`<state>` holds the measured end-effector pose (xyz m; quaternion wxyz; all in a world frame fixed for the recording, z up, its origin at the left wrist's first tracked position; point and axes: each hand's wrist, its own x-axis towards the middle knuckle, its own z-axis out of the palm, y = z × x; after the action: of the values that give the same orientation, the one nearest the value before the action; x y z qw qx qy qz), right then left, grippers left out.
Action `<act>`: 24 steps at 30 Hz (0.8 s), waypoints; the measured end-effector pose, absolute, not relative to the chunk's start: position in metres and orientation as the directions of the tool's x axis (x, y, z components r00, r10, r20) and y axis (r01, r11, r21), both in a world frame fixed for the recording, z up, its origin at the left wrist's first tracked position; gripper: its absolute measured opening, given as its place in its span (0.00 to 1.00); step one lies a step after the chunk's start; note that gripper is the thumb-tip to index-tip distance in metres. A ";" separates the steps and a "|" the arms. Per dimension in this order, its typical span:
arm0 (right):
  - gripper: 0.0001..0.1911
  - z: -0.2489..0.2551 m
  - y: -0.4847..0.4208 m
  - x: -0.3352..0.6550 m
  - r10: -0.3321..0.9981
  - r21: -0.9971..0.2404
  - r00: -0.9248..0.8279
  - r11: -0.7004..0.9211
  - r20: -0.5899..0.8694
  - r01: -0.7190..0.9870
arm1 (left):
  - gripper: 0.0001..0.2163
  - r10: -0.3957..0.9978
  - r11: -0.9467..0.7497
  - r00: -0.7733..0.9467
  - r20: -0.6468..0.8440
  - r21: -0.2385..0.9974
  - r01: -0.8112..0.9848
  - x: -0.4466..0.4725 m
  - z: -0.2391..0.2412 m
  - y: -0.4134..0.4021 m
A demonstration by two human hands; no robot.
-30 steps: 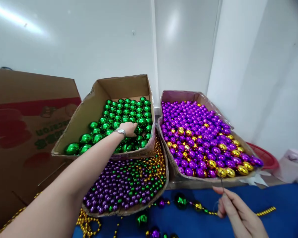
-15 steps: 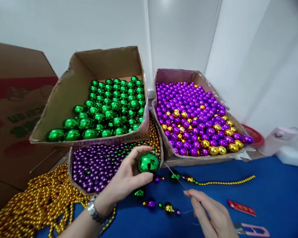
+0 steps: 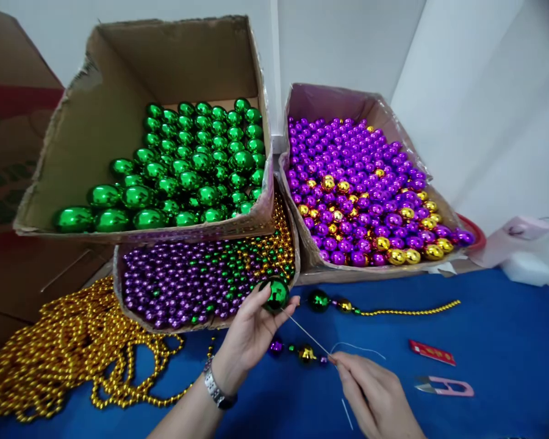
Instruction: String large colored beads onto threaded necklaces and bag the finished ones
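My left hand pinches a large shiny green bead between thumb and fingers, just in front of the small-bead box. My right hand grips a long thin needle with thread trailing from it. The needle's far end meets the lower side of the green bead; whether it is inside the hole I cannot tell. Behind the hands, a bead strand lies on the blue cloth, with a green bead and a gold chain of small beads. Nearer, a gold bead sits among smaller ones.
A cardboard box of green beads stands at the back left, a box of purple and gold beads at the back right. Gold bead chains heap at left. Pink-handled thread snips and a red packet lie at right.
My left hand has turned the green bead and tilted it toward the needle. The needle tip, apart from the bead before, now reaches it. The camera view has tipped downward.
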<state>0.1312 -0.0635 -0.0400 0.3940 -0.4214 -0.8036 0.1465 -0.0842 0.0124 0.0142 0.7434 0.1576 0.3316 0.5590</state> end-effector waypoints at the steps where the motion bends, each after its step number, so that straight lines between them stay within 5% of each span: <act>1: 0.13 -0.043 -0.064 0.130 0.796 -0.571 -0.334 0.598 0.505 0.562 | 0.04 0.933 0.315 0.131 -0.335 0.587 -0.746 -0.082 0.013 0.013; 14: 0.13 -0.050 -0.063 0.129 0.817 -0.552 -0.322 0.564 0.478 0.614 | 0.03 0.957 0.234 0.076 -0.281 0.588 -0.774 -0.076 0.010 0.010; 20: 0.13 -0.054 -0.064 0.123 0.829 -0.554 -0.277 0.538 0.487 0.635 | 0.18 0.978 0.208 0.120 -0.171 0.760 -0.615 -0.054 0.009 -0.014; 24: 0.13 -0.064 -0.069 0.131 0.817 -0.532 -0.272 0.547 0.509 0.646 | 0.22 0.971 0.238 0.133 -0.198 0.760 -0.605 -0.039 -0.001 -0.028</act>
<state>0.1310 -0.0686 -0.0642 0.3869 -0.4632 -0.7898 0.1100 -0.0392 -0.0284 -0.0011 0.7055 0.2627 0.3484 0.5585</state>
